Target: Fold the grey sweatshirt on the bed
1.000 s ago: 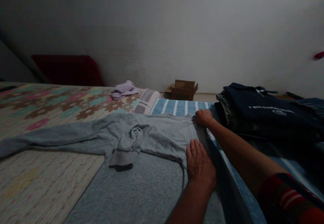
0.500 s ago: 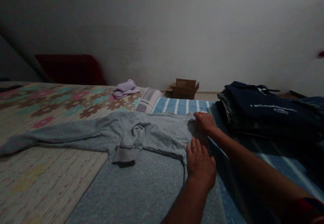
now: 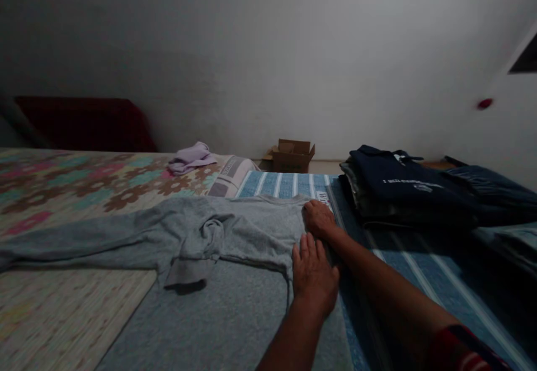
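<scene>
Since the earlier frame, the right hand [image 3: 319, 218] has been drawn back along the grey sweatshirt [image 3: 218, 231] edge toward the left hand [image 3: 314, 270]. Both hands are laid flat, fingers extended, nothing gripped. The sweatshirt is spread on the bed [image 3: 62, 315], its long axis stretching leftward from the hands, one sleeve folded across. The left hand lies nearer the body panel.

both hands [image 3: 314, 273] flat — palms down
</scene>
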`<state>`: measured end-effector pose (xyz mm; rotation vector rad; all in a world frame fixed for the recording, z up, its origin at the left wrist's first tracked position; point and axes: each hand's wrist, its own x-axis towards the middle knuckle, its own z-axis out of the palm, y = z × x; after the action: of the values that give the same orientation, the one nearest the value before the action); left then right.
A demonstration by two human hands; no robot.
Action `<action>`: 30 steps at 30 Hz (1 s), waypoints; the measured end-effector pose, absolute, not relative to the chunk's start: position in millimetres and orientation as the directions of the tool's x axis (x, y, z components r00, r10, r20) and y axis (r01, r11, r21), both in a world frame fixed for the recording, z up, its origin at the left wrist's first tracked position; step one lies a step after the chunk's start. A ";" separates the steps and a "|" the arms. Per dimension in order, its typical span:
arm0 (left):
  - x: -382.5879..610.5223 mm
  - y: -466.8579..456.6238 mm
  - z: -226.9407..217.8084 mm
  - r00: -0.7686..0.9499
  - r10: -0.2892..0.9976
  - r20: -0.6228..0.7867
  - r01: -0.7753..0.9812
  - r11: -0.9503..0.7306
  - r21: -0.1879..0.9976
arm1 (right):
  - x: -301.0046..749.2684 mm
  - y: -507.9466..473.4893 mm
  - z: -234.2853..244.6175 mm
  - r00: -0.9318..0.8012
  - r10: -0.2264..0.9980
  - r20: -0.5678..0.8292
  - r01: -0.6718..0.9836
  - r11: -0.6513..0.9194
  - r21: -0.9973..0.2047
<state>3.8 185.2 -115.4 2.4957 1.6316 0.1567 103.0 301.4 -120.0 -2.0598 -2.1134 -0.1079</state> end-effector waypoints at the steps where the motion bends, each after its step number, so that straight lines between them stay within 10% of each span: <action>1: 3.5 185.7 -115.3 0.404 0.915 0.011 0.899 -0.399 0.181 | 102.7 301.2 -120.3 -0.019 0.982 0.187 0.996 0.034 -0.079; 30: -43.1 128.3 -126.3 0.653 0.731 -0.199 0.753 -0.597 0.277 | 93.1 264.3 -124.1 -0.116 0.975 0.190 0.954 0.163 -0.252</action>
<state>-43.1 128.3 -126.3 2.5368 1.1805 -0.0918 93.1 264.3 -124.1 -1.8495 -2.1364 0.0954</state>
